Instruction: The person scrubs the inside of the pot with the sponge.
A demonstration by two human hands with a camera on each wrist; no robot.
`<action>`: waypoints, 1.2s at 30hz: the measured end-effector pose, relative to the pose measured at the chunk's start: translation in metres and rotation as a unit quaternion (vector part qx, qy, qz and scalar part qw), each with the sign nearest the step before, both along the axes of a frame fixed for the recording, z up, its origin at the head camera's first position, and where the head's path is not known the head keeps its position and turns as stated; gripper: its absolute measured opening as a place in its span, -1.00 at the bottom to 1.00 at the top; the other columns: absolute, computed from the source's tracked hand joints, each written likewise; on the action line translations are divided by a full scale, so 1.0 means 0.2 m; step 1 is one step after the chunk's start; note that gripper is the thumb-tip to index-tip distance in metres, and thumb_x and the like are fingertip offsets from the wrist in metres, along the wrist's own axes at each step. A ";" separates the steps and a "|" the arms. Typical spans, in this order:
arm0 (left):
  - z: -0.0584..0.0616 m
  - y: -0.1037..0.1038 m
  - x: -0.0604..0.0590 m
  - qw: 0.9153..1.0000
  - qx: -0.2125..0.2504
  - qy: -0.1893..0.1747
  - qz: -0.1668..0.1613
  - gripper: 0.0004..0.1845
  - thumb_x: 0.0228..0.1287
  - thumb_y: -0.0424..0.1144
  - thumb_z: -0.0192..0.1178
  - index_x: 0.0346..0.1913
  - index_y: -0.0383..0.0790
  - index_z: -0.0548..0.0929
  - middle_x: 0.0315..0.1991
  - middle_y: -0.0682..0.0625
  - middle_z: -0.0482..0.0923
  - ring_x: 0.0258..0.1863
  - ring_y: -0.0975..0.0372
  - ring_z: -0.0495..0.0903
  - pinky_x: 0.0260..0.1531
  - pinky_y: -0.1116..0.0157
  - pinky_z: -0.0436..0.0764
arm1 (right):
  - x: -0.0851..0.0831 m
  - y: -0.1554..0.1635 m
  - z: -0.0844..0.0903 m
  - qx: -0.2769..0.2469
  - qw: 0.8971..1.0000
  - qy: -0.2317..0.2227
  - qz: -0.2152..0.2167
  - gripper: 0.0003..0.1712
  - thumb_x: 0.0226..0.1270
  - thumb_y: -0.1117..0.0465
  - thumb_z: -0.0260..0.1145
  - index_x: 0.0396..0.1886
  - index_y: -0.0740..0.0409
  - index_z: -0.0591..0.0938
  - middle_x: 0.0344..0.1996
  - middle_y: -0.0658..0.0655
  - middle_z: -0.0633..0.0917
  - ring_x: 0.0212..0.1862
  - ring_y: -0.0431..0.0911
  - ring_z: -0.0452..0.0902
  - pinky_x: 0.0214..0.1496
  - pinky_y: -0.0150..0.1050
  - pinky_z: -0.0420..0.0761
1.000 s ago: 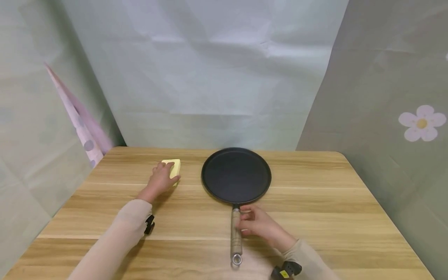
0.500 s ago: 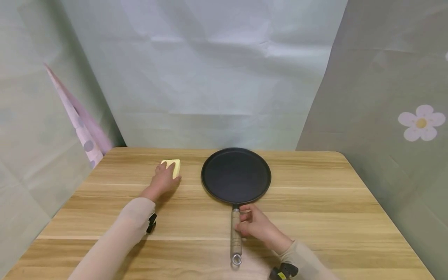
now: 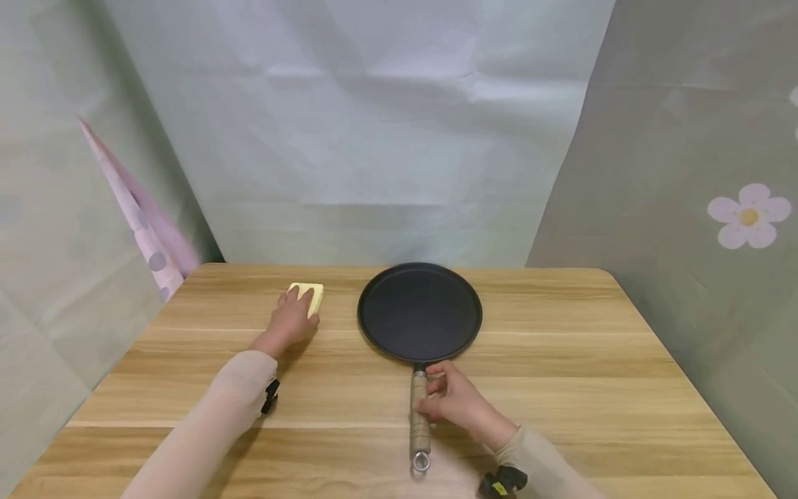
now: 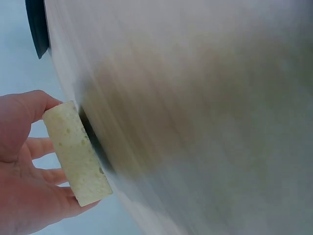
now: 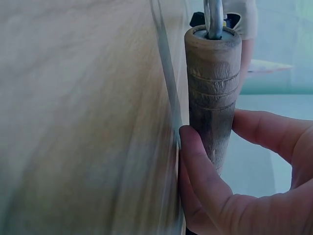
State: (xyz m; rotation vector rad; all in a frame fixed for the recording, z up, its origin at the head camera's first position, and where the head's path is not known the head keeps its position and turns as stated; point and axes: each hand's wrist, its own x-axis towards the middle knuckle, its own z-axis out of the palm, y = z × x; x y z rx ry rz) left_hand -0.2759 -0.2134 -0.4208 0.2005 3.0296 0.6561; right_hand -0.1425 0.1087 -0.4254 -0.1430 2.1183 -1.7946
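Observation:
A pale yellow sponge (image 3: 316, 299) is at the left back of the table. My left hand (image 3: 289, 324) holds it from above; in the left wrist view the thumb is at one end of the sponge (image 4: 77, 154) and the fingers at the other. Right of it lies a flat, round black frying pan (image 3: 420, 312), its wooden handle (image 3: 420, 431) pointing toward me. My right hand (image 3: 463, 407) grips the handle's upper part from the right. In the right wrist view, thumb and fingers stand on opposite sides of the handle (image 5: 213, 93), its metal ring at the end.
The wood-grain table (image 3: 561, 388) extends on both sides of the pan. Pale cloth hangings (image 3: 386, 159) stand behind and beside it, a flower print (image 3: 748, 216) on the right one. Black bands (image 3: 502, 481) are on both wrists.
My left hand has shifted slightly forward and settled over the sponge. The right thumb has come further onto the handle. The pan stays in place.

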 end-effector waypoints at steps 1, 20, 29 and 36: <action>0.00 0.00 0.00 1.000 0.000 0.005 -0.002 -0.33 0.34 -0.28 0.03 0.41 -0.52 0.11 0.39 -0.57 -0.15 0.37 -0.42 -0.17 0.18 -0.37 0.06 | 0.00 0.00 0.00 0.002 1.000 0.002 0.001 -0.29 0.04 0.46 0.39 0.16 0.47 0.25 -0.21 0.31 0.48 -0.30 -0.04 0.50 -0.32 -0.20 0.64; 0.08 0.22 0.05 0.990 0.038 0.119 -0.070 -0.38 0.29 -0.29 0.12 0.37 -0.48 0.26 0.36 -0.55 0.03 0.34 -0.39 0.03 0.23 -0.29 0.12 | -0.01 0.00 -0.01 0.014 1.000 -0.011 0.000 -0.32 0.06 0.41 0.42 0.13 0.52 0.29 -0.40 0.21 0.54 -0.45 -0.11 0.55 -0.33 -0.16 0.68; 0.11 0.31 0.08 0.982 0.054 0.142 -0.109 -0.38 0.27 -0.32 0.16 0.37 -0.43 0.30 0.36 -0.52 0.10 0.34 -0.37 0.09 0.25 -0.25 0.15 | -0.01 0.01 -0.02 0.001 0.999 -0.035 0.000 -0.48 0.08 0.43 0.39 -0.01 0.52 0.37 -0.37 0.21 0.55 -0.43 -0.11 0.58 -0.30 -0.15 0.68; 0.11 0.34 0.09 0.975 0.066 0.147 -0.151 -0.38 0.23 -0.31 0.21 0.35 -0.40 0.35 0.35 -0.48 0.15 0.33 -0.33 0.14 0.27 -0.20 0.16 | -0.02 0.02 -0.02 -0.004 0.999 -0.038 0.007 -0.54 0.10 0.43 0.37 -0.06 0.53 0.40 -0.38 0.18 0.54 -0.42 -0.12 0.57 -0.30 -0.13 0.68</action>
